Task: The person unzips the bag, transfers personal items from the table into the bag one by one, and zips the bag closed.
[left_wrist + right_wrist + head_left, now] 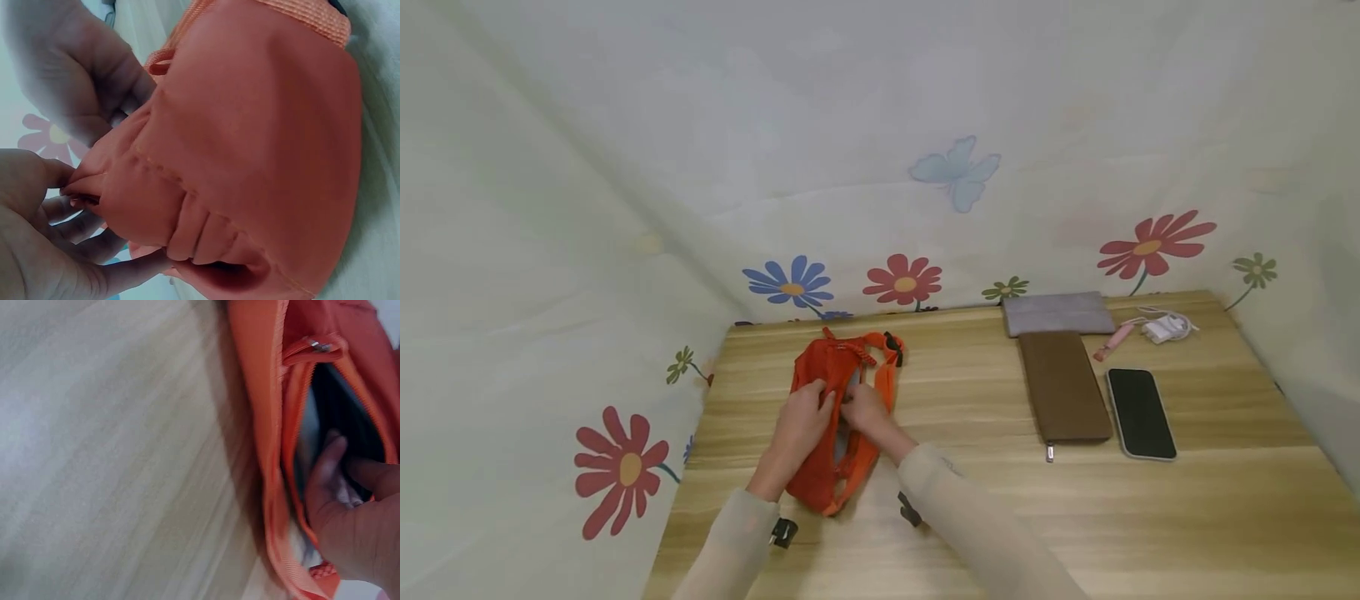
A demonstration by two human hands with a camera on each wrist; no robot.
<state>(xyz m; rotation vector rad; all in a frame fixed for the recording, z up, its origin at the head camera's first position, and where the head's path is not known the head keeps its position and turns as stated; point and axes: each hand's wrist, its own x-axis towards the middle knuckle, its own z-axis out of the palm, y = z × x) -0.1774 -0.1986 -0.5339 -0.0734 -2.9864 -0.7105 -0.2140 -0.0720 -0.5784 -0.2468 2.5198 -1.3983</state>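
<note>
The left hand [802, 417] pinches the bag [812, 479]; a slip might let the zip [300, 409] snag the right hand [867, 412] beside it, whose hold I can't tell.

1. The bag [811, 482] is on the left of the table [970, 400].
2. The left hand [803, 414] is on the bag; the right hand [868, 412] is partly inside.
3. Right of it: the wallet [1063, 387], then the phone [1141, 414].
4. The flat case [1060, 314] is at the wallet's far end.
5. The stick [1114, 342] is between case and charger [1165, 328].
</note>
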